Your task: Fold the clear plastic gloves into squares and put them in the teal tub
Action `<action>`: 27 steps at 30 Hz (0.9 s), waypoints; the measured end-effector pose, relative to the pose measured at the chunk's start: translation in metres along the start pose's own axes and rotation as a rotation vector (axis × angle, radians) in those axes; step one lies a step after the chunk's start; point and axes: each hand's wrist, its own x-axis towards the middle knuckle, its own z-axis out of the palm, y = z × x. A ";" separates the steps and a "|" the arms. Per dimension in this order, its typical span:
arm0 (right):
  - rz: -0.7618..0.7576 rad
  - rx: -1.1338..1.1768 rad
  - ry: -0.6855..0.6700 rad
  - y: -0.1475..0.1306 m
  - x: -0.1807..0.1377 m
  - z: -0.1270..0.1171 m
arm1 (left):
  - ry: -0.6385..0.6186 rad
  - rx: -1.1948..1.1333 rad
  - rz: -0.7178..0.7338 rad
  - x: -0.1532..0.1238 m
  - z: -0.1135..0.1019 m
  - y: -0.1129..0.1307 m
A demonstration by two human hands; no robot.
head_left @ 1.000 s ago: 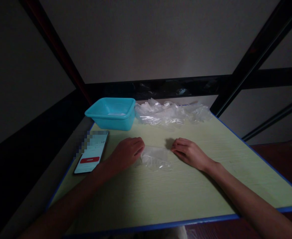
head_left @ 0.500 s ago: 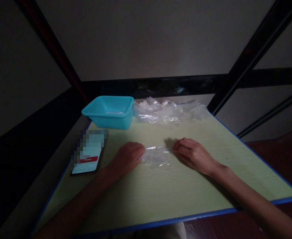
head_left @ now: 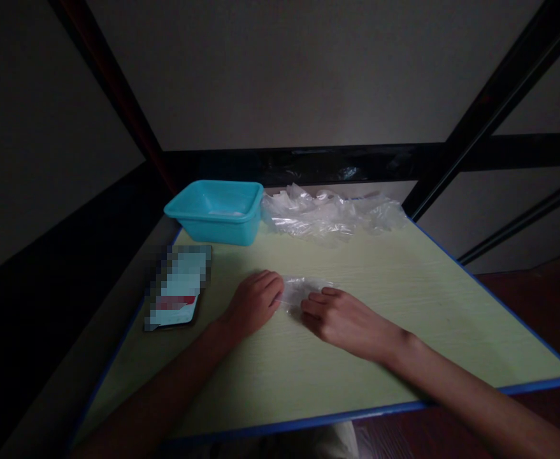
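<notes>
A small clear plastic bag (head_left: 296,290) lies flat on the table in front of me, between my hands. My left hand (head_left: 258,299) is closed at its left end, the fingers curled and pinching the edge. My right hand (head_left: 334,319) lies over the bag's right and near part with its fingers bent inward and closed on the plastic. The fingertips of this hand are hidden beneath it, and part of the bag is covered.
A turquoise plastic basket (head_left: 217,229) stands at the back left of the blue-edged table (head_left: 404,268). Crumpled clear plastic bags (head_left: 327,213) lie along the back beside it. A phone (head_left: 179,287) with a lit, partly blurred screen rests at the left. A wall (head_left: 284,76) rises behind.
My right hand has moved left and nearer to me, from beside the bag's right end onto the bag. My left hand still grips the left end. The view has shifted slightly.
</notes>
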 end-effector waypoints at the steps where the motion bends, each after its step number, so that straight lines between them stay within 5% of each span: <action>1: -0.016 -0.007 -0.003 0.000 0.001 -0.001 | -0.002 0.018 0.009 0.000 0.000 0.000; 27: 0.013 -0.035 0.175 0.019 -0.046 0.004 | 0.056 0.020 0.099 -0.002 -0.001 -0.001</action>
